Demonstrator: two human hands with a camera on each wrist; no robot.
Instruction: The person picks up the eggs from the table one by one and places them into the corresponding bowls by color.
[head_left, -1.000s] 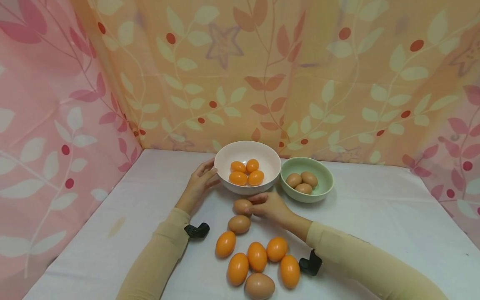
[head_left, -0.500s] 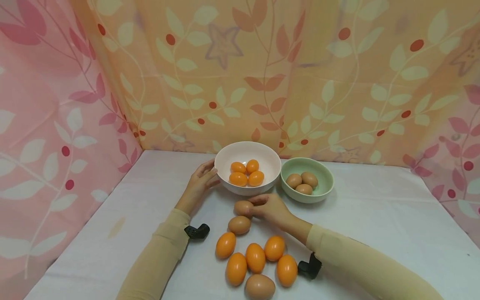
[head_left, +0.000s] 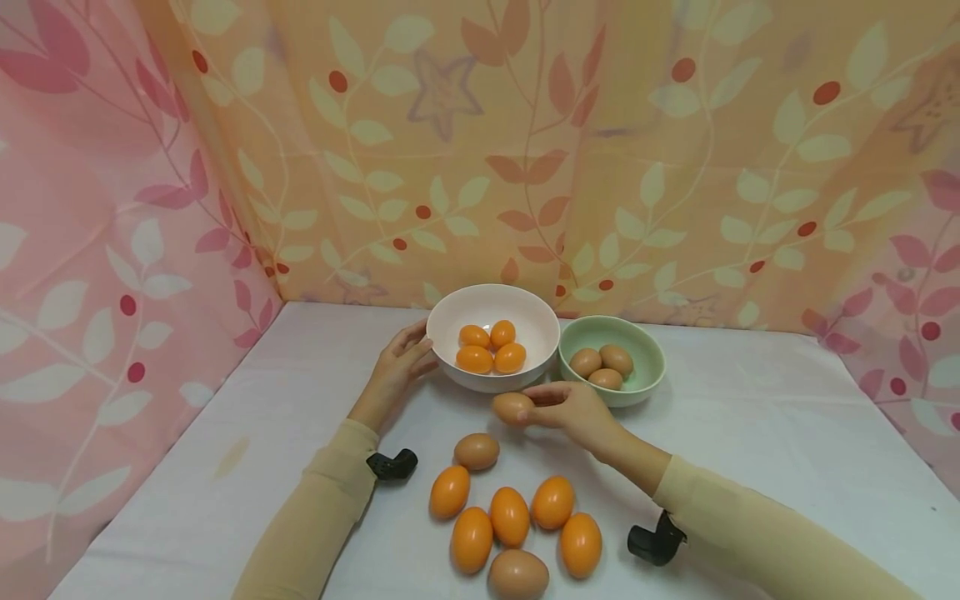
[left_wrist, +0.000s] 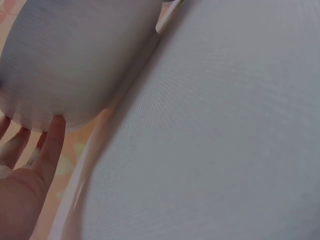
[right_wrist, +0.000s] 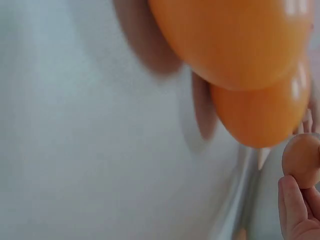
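Note:
My right hand (head_left: 581, 414) pinches a brown egg (head_left: 512, 408) between thumb and fingers, just in front of the white bowl. The right wrist view shows this egg (right_wrist: 302, 160) at its right edge, at the fingertips. My left hand (head_left: 395, 371) touches the left side of the white bowl (head_left: 491, 382) with extended fingers; the left wrist view shows those fingers (left_wrist: 56, 135) against the bowl's outer wall. Several small orange eggs (head_left: 475, 359) lie in that bowl. Beside it on the right stands a green bowl (head_left: 651, 354) holding three brown eggs (head_left: 616, 360).
Nearer on the white tabletop (head_left: 765, 417) lie a brown egg (head_left: 477, 451), several orange eggs (head_left: 509, 517) and another brown egg (head_left: 518, 574) at the front. Patterned cloth (head_left: 450, 167) hangs behind and at both sides.
The right hand has moved to the right, carrying the brown egg away from its spot behind the other brown egg, towards the green bowl. The left hand keeps its place at the white bowl.

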